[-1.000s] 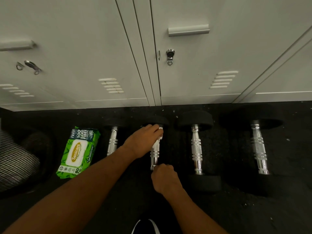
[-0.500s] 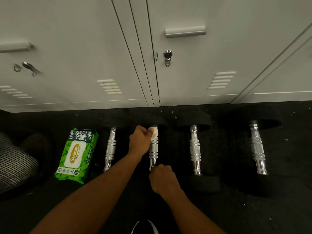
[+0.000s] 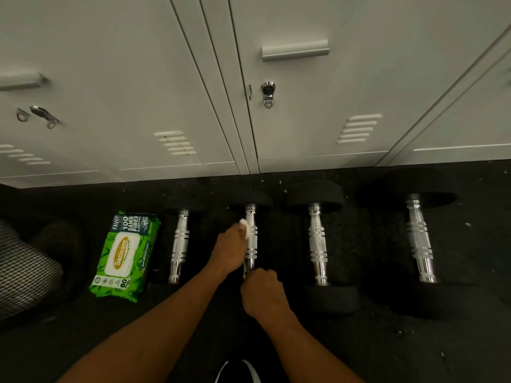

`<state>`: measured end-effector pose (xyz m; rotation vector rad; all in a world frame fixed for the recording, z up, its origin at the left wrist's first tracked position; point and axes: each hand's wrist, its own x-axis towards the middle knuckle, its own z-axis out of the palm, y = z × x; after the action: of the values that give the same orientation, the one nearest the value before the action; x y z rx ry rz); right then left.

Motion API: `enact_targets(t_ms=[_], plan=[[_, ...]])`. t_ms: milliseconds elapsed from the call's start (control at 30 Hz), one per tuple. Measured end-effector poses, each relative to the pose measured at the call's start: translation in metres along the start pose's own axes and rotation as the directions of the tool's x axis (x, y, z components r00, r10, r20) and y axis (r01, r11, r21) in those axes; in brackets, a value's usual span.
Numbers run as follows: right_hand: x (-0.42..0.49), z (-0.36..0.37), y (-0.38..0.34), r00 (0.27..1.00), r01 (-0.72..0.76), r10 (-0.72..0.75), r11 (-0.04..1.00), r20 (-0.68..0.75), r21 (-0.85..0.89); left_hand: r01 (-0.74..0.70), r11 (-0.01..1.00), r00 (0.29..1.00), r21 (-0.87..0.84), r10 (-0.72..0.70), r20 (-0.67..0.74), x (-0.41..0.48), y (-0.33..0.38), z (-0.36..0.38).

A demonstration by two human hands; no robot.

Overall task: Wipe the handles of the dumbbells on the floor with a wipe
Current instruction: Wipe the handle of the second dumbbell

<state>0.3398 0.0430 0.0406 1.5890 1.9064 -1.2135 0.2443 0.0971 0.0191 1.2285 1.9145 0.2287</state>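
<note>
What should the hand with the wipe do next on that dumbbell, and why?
Probably slide the left hand with the wipe along the chrome handle toward the right hand, which grips its near end. The wipe sits at the far half, so the near half may need wiping.

I have 1 view to report, the wide-angle head camera, which looks forward and steeply down from above the person's forearms; these enter at the bottom edge, with the left hand and right hand at mid-frame. It faces a bank of white lockers that fills the upper half, with the dark floor below and a row of 4 dumbbells running left to right across the middle, handles pointing away from the lens. The camera stands near, a shoe showing at the bottom edge beneath it, and the lens splays the locker seams outward toward the top.
</note>
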Motion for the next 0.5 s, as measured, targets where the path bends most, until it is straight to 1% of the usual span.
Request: enact_targets(t_ms=[67,200,267,333,400,500], plan=[[0.001,0.001,-0.001,1.000,-0.001,0.001,1.000,0.002,-0.005,-0.023,0.998,0.998,0.066,0.019,0.060,-0.009,-0.012,0.000],[0.001,0.002,-0.001,1.000,0.008,-0.008,1.000,-0.015,-0.026,-0.033,0.980,0.978,0.196,-0.009,0.208,-0.028,-0.031,-0.001],[0.000,0.001,-0.002,1.000,0.011,-0.012,0.999,-0.026,-0.045,-0.029,0.978,0.974,0.207,-0.019,0.225,-0.032,-0.037,0.000],[0.000,0.001,-0.002,0.999,0.016,-0.017,0.999,-0.035,-0.033,0.010,0.989,0.977,0.146,-0.041,0.211,-0.033,-0.037,0.002],[0.000,0.002,-0.002,0.999,0.013,-0.013,1.000,-0.043,-0.016,0.072,0.997,0.981,0.010,-0.073,0.180,-0.031,-0.032,0.005],[0.002,0.003,-0.001,0.999,0.001,-0.001,1.000,-0.049,0.005,0.169,0.965,0.983,-0.202,-0.150,0.107,-0.023,-0.016,0.009]])
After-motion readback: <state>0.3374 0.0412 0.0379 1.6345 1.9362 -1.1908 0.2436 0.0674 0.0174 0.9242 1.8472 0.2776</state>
